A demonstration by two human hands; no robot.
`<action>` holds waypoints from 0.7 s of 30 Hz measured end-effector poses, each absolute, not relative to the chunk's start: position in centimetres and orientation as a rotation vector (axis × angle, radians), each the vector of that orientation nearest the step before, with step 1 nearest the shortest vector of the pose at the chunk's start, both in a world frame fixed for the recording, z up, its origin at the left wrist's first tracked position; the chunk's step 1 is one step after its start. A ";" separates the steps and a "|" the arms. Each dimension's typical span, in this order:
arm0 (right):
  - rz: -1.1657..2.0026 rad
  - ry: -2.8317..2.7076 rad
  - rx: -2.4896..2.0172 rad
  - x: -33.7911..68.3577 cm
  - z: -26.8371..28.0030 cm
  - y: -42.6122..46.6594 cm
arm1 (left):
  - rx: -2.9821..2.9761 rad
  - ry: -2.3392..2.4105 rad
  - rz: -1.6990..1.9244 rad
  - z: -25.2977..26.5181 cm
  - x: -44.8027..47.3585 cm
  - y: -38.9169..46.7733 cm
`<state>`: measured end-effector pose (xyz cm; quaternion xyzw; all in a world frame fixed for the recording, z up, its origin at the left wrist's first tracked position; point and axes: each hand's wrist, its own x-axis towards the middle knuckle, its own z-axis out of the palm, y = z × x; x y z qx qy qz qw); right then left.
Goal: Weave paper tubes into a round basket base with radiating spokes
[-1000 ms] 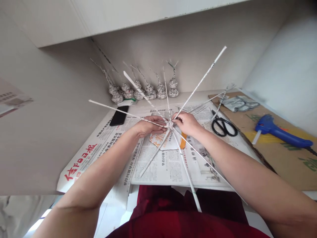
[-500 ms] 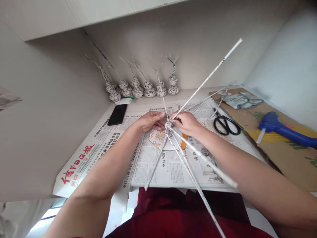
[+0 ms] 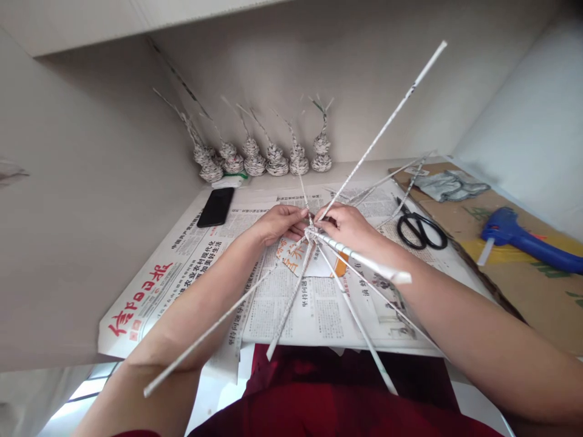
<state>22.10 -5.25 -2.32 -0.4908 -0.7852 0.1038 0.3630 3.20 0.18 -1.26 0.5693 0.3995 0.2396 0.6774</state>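
Observation:
Between my hands is a small woven knot of rolled newspaper strips (image 3: 311,233), its long paper tubes fanning out in several directions. My left hand (image 3: 286,223) grips the knot's left side, thumb and fingers pinched near its top. My right hand (image 3: 339,221) has its fingers closed at the right side of the knot, at the base of one long paper tube (image 3: 383,130) that points up and right. Other tubes spread toward me, one of them (image 3: 207,335) crossing over my left forearm. An orange-and-white printed piece (image 3: 291,261) lies beneath the knot.
Newspaper (image 3: 191,303) covers the table. Several gourd-shaped woven paper pieces (image 3: 277,164) line the back wall. A black phone (image 3: 215,206) lies at left. To the right are black scissors (image 3: 421,230), loose paper tubes (image 3: 387,179), a grey cloth (image 3: 450,185) and a blue glue gun (image 3: 523,237) on cardboard (image 3: 514,291).
The loose tubes have swung round the knot: one now reaches out over my left forearm, and those on the near side have shifted. Both hands stay closed at the knot.

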 end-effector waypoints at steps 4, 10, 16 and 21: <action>0.262 -2.087 -1.285 21.6 -1.7 -5.7 | 1.343 0.901 0.503 -1.2 3.3 -0.1; 0.325 -2.033 -1.287 21.5 -1.6 -6.0 | 1.406 0.877 0.460 -1.4 3.4 -0.2; 0.306 -1.967 -1.319 21.6 -1.8 -6.0 | 1.426 0.890 0.479 -1.2 3.4 -0.4; 0.267 -1.924 -1.327 21.4 -1.9 -6.2 | 1.493 0.880 0.477 -1.1 3.5 -0.6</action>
